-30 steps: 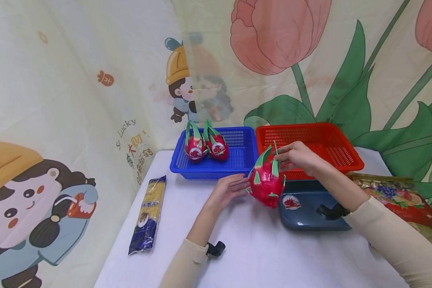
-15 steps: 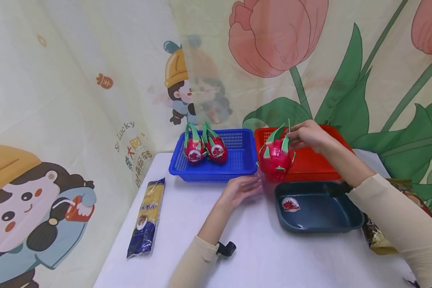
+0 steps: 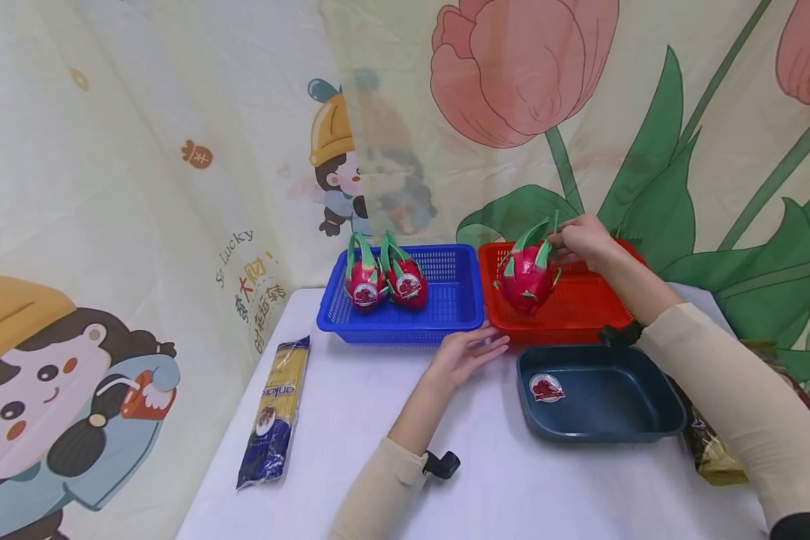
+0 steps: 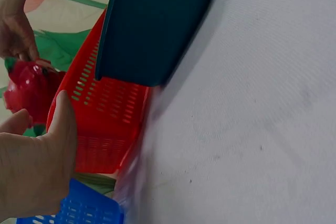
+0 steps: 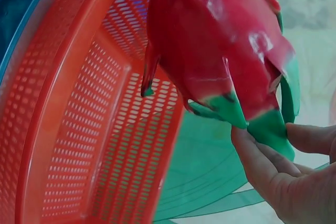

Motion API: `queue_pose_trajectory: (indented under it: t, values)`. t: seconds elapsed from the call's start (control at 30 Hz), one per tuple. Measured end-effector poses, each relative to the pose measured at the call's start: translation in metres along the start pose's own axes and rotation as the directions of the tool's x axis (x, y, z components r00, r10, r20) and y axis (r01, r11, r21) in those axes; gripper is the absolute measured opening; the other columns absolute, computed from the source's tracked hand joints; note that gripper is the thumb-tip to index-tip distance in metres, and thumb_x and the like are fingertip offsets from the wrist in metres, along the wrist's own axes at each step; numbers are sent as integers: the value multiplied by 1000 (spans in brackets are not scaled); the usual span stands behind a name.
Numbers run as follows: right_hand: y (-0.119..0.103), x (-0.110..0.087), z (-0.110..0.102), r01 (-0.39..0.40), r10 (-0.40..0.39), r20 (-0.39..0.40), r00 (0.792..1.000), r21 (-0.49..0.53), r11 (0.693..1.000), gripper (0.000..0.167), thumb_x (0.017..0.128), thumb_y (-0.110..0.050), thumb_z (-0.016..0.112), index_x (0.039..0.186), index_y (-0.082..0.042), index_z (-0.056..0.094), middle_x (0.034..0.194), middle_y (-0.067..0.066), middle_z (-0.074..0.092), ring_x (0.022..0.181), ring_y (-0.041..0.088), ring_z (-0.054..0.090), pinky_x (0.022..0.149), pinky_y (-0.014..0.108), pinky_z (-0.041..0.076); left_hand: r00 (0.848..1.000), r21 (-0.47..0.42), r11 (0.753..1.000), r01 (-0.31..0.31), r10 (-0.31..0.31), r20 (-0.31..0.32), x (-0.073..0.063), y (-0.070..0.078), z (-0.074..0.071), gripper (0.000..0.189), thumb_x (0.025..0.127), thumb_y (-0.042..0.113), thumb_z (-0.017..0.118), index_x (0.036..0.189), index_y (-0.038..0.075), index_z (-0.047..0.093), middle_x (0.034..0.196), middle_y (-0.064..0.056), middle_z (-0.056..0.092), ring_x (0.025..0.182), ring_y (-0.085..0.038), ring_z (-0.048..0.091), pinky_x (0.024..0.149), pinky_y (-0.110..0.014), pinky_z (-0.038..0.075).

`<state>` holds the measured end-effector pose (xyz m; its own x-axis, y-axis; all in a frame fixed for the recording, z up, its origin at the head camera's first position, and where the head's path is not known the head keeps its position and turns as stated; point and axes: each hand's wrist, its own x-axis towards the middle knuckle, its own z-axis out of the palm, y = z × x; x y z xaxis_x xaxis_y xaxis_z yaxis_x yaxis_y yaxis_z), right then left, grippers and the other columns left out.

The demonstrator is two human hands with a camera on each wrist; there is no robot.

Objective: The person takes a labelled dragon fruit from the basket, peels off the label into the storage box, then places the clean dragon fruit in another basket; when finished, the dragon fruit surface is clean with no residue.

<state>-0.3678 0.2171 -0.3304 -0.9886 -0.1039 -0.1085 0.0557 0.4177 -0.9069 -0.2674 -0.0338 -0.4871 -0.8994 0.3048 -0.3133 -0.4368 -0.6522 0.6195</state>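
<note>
A red dragon fruit (image 3: 528,277) with green leaf tips hangs over the left part of the red basket (image 3: 587,330). My right hand (image 3: 583,238) pinches it by a green leaf between thumb and fingers, as the right wrist view shows with the leaf (image 5: 270,132). My left hand (image 3: 464,356) holds nothing; its fingers are extended by the front of the baskets, close to the red basket's near left corner. Whether the fingertips touch the rim cannot be told. In the left wrist view the left thumb (image 4: 64,124) stands before the red basket.
Two more dragon fruits (image 3: 408,283) sit in the blue basket (image 3: 398,330) at the back left. A dark blue-green tray (image 3: 607,431) with a round sticker stands before the red basket. A gold and blue packet (image 3: 274,412) lies at left; another packet (image 3: 715,450) is partly behind the right sleeve.
My right hand has carried the dragon fruit up and back to the right, from in front of the baskets to over the red one. My left hand has shifted slightly right.
</note>
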Motion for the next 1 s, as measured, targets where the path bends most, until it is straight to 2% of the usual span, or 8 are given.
queue_pose_trajectory:
  t: [0.1, 0.2, 0.37, 0.43, 0.5, 0.67, 0.8, 1.0]
  values:
    - [4, 8, 2, -17, 16, -55, 998, -21, 1000, 23, 106, -9, 57, 103, 12, 64, 100, 15, 66, 76, 17, 73, 84, 45, 64, 1000, -45, 999, 8, -9, -15, 3, -2, 1, 33, 100, 0, 65, 133, -6, 65, 127, -19, 66, 125, -46, 63, 102, -52, 54]
    - [10, 17, 4, -35, 30, -98, 995, -48, 998, 26, 105, -8, 56, 84, 4, 66, 106, 20, 66, 73, 19, 74, 84, 46, 64, 1000, -72, 997, 1, -3, -24, 6, -5, 3, 30, 100, -1, 65, 130, -6, 65, 125, -17, 65, 125, -47, 63, 101, -53, 55]
    - [20, 29, 10, -44, 34, -123, 992, -77, 996, 32, 103, -9, 60, 72, 0, 63, 85, 12, 68, 65, 17, 72, 80, 46, 65, 1000, -88, 996, 5, -7, -20, 9, -10, 4, 34, 100, 0, 64, 133, -5, 62, 131, -21, 63, 127, -48, 61, 101, -53, 54]
    - [23, 34, 14, -46, 36, -123, 992, -82, 996, 27, 103, -9, 62, 80, 5, 64, 83, 12, 65, 66, 18, 71, 83, 49, 64, 1000, -89, 996, 16, -17, -13, 10, -11, 4, 39, 100, 2, 65, 138, -4, 60, 137, -23, 62, 128, -47, 60, 102, -53, 53]
    - [25, 38, 17, -51, 41, -121, 992, -86, 995, 23, 104, -9, 60, 98, 13, 66, 94, 16, 65, 71, 21, 72, 88, 51, 63, 1000, -84, 996, 24, -24, 4, 10, -13, 5, 44, 101, 3, 65, 144, -3, 56, 143, -24, 59, 130, -47, 59, 103, -52, 52]
    - [30, 51, 24, -79, 68, -112, 991, -100, 992, 46, 105, -10, 53, 142, 17, 49, 134, 34, 52, 108, 40, 68, 98, 53, 57, 1000, -88, 996, 20, -19, 6, 12, -15, 6, 48, 102, 5, 65, 148, -2, 54, 148, -26, 54, 129, -45, 61, 105, -51, 51]
    - [33, 61, 29, -89, 77, -107, 991, -120, 989, 54, 105, -8, 49, 151, 17, 37, 144, 35, 45, 127, 47, 54, 102, 54, 55, 1000, -89, 996, 4, -5, -15, 14, -15, 7, 45, 101, 5, 66, 145, -3, 56, 148, -28, 54, 126, -44, 63, 104, -51, 52]
    - [39, 72, 38, -77, 60, -94, 994, -189, 979, 52, 103, -7, 50, 148, 17, 41, 141, 35, 49, 121, 43, 54, 99, 51, 58, 1000, -95, 996, -3, 1, -30, 17, -15, 6, 44, 102, 2, 63, 145, -6, 54, 151, -30, 51, 130, -45, 58, 106, -52, 49]
